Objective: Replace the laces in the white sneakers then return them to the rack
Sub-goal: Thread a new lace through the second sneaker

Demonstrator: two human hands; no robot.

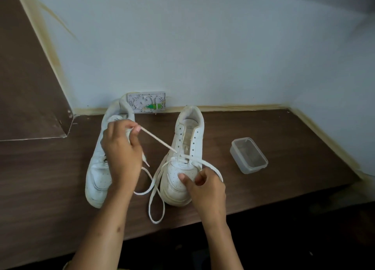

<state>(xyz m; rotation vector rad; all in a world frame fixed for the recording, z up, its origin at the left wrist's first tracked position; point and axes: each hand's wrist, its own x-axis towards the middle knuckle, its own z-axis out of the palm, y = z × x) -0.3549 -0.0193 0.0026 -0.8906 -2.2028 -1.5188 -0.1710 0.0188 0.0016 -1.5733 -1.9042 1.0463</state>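
Note:
Two white sneakers stand on a brown wooden surface, toes toward me. The right sneaker has a white lace threaded through its lowest eyelets only, with slack looping over the wood in front. My left hand pinches one lace end and holds it taut, up and to the left of an eyelet. It covers the middle of the left sneaker. My right hand rests on the right sneaker's toe and pinches the other strand of the lace.
A small clear plastic container sits open to the right of the sneakers. A grey wall box with green parts is behind them at the base of the pale wall. The surface's front edge drops into shadow below.

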